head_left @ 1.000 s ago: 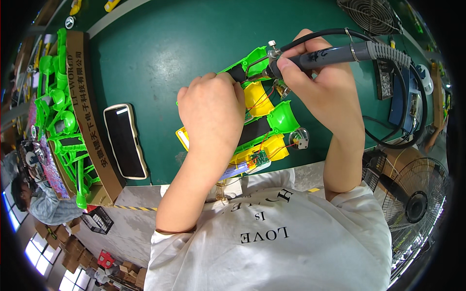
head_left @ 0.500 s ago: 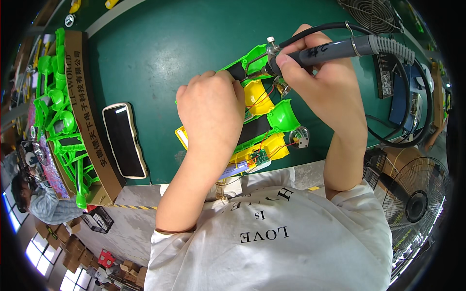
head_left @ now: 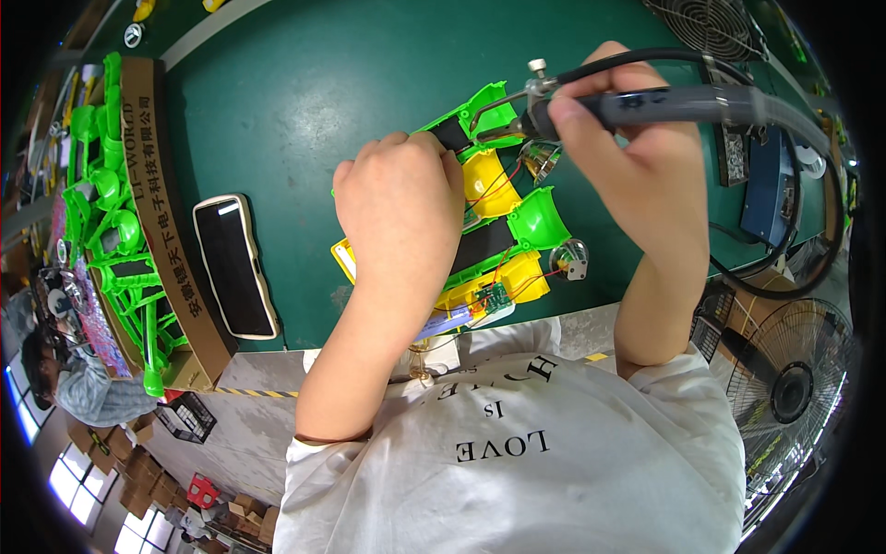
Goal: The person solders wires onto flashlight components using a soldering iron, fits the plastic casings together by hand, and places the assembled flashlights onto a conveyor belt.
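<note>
The right hand point(head_left: 639, 180) is holding a grey soldering iron point(head_left: 688, 104), and the metal tip point(head_left: 504, 132) of it is at the upper green shell point(head_left: 491, 100), near the left hand point(head_left: 401, 189). One phone point(head_left: 235, 268) lies on the green table point(head_left: 286, 102), between this left hand and a cardboard box point(head_left: 171, 222) which contains green plastic parts point(head_left: 129, 235).

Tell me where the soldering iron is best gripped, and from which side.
Probably by the soldering iron's grey handle, from the near right, as the right hand holds it: the handle is a thick cylinder extending rightward, while the bare metal tip points left and the knob juts up near the front.
</note>
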